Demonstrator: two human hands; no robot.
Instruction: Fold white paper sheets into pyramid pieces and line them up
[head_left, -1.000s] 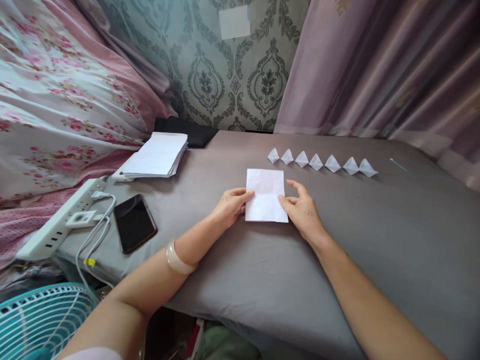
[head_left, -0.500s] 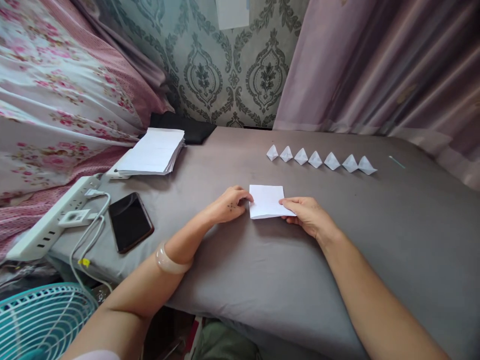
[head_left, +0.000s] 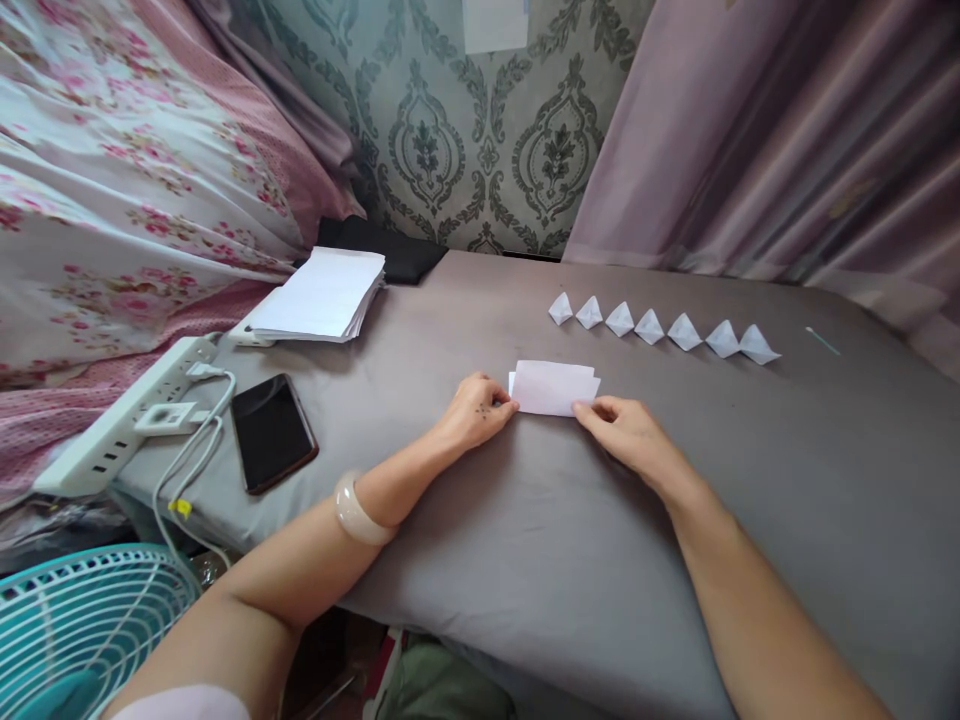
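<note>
A folded sheet of white paper (head_left: 553, 388) lies on the grey cloth between my hands, its near flap lifted up toward the far edge so that the layers sit slightly out of line. My left hand (head_left: 480, 410) pinches its lower left corner between thumb and fingers. At the lower right corner, my right hand (head_left: 622, 425) grips the paper with the thumb in front. Beyond it stands a slanting row of several small folded paper boats (head_left: 649, 327), set side by side.
A stack of white paper (head_left: 322, 295) rests at the back left on a black cloth (head_left: 405, 262). Nearer are a phone (head_left: 274, 433) and a white power strip (head_left: 124, 420) with cables. A turquoise fan (head_left: 90, 630) stands lower left. A cotton swab (head_left: 823, 340) lies far right.
The paper's near part has been folded up away from me, making it a narrower strip. My left hand now pinches the corner. The whole view has shifted slightly.
</note>
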